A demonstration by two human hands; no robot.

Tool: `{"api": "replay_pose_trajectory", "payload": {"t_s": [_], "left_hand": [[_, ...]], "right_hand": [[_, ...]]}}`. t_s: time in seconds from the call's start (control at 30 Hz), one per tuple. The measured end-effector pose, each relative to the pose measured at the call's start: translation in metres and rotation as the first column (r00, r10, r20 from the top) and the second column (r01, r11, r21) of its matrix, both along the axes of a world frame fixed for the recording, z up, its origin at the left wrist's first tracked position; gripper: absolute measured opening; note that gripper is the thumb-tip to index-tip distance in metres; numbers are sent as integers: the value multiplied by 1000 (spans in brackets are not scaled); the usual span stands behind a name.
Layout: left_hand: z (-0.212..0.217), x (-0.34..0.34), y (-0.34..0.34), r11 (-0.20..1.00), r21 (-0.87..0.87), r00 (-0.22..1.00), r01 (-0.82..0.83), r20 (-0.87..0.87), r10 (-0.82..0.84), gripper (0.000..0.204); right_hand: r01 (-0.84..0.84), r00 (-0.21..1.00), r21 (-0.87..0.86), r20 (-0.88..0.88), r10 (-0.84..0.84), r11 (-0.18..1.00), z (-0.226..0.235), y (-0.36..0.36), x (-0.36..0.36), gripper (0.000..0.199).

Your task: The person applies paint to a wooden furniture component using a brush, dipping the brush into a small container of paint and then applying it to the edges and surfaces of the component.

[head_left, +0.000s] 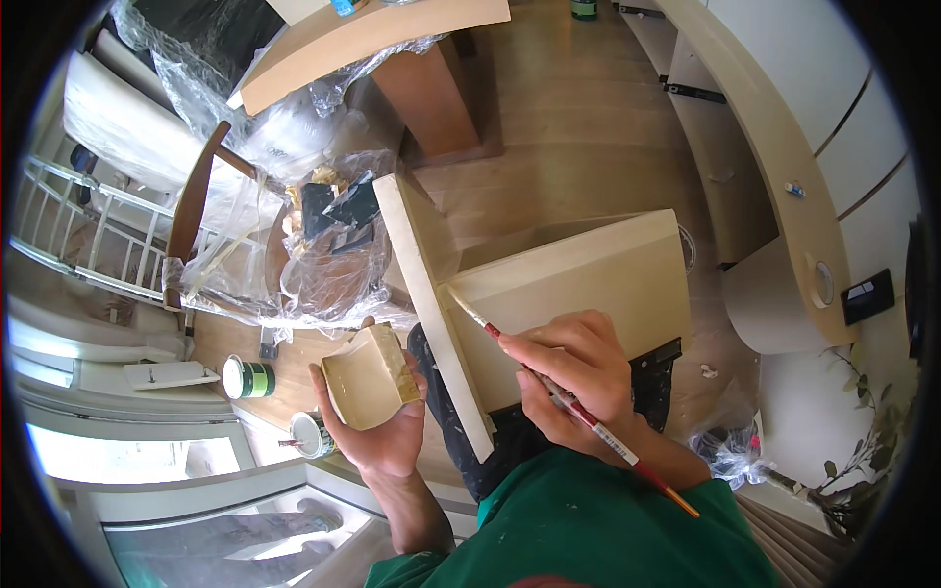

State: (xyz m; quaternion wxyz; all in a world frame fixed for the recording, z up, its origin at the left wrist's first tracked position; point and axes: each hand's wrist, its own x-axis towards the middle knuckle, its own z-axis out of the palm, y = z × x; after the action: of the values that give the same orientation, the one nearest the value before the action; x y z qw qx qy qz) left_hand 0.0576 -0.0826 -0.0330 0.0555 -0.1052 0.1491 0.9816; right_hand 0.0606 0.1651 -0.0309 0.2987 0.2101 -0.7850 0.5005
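A thin paintbrush (610, 441) with a red and orange handle is gripped by my right hand (583, 377), fingers closed round it like a pen. Its bristles reach the inner corner of a cream-painted drawer (588, 279), beside the long upright front panel (431, 318). Whether the tip touches the panel or the side board is hard to tell. Left of the drawer, my left hand (382, 446) cups a small square tub (365, 377) from below. Cream paint coats the tub's inside and crusts its rim. Black cloth (456, 421) lies under the drawer.
A plastic-wrapped chair (196, 216) stands at left with dark scraps on it. Two paint cans (257, 380) sit on the wooden floor. A table (382, 44) is at the back. Along the right runs a curved counter (774, 176) carrying a tape roll (821, 282).
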Motion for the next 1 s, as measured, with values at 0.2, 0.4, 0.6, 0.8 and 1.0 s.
{"api": "replay_pose_trajectory", "payload": {"t_s": [0.2,0.4,0.6,0.8,1.0], "left_hand": [[-11,0,-4,996,50,987,71,-151,-63,74],[-12,1,-8,994,81,986,68,-156,-54,74],[-8,4,-8,994,87,988,59,-149,-46,73],[-10,1,-10,996,71,988,52,-147,-41,73],[-11,1,-10,997,54,987,50,-154,-41,72]], "right_hand": [[49,998,81,-35,-47,996,0,-4,-1,39],[64,997,92,-46,-60,994,4,0,1,40],[51,997,109,-69,-44,993,5,-7,-3,42],[-9,1000,44,-13,9,999,3,-4,-7,44],[-33,999,19,-1,33,999,6,-2,-10,44]]}}
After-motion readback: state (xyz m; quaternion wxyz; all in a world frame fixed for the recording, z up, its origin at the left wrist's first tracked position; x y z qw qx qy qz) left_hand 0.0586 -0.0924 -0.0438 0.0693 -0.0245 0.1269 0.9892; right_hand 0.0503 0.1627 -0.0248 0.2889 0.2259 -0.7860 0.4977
